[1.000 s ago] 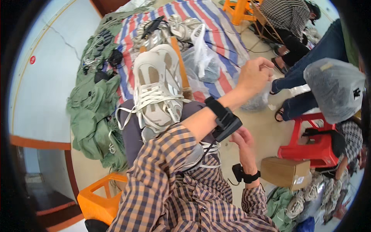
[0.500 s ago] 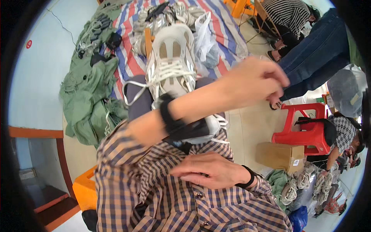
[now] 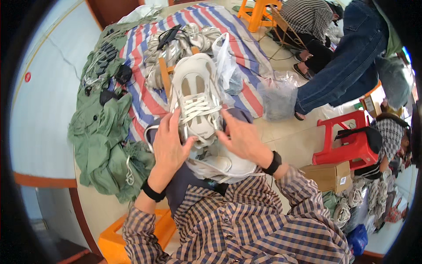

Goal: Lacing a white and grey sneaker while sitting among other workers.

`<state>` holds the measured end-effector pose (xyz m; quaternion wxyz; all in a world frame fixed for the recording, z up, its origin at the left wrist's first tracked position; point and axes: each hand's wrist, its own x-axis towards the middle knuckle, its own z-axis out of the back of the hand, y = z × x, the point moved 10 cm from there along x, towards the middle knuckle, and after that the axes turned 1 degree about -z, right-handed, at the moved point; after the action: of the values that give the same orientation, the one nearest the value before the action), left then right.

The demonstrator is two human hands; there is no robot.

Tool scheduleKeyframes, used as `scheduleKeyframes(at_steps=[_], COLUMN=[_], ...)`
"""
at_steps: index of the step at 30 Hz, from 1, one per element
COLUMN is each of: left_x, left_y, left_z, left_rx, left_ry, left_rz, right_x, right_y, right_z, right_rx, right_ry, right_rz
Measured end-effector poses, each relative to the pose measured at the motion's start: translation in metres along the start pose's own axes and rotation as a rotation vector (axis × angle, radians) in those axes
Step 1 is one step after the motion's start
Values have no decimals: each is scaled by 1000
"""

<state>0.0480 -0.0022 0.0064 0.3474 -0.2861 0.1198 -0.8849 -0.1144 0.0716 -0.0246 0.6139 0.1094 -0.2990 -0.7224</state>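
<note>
The white shoe [image 3: 196,103] rests on the lap, toe at twelve o'clock. Left hand [image 3: 169,145] and right hand [image 3: 239,138], fingers spread, flank its laces [image 3: 200,110], seemingly touching; keep both ends evenly taut.

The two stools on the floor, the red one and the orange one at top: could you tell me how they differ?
The red stool stands near the person's right, beside a cardboard box; the orange stool stands far off, past the striped sheet. A dark bag lies on the red one; the orange one's seat is cut off by the frame. Both look like plastic.
</note>
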Motion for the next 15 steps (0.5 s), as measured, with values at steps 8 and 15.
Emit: scheduleKeyframes(at_steps=[8,15], left_x=[11,2], left_y=[12,8], left_z=[-18,4], left_rx=[101,40], left_ry=[166,146], left_rz=[169,126], right_x=[18,4], right_y=[-5,2], right_z=[-14,-17], right_rx=[-154,59], right_ry=[49,179], right_rz=[39,-29])
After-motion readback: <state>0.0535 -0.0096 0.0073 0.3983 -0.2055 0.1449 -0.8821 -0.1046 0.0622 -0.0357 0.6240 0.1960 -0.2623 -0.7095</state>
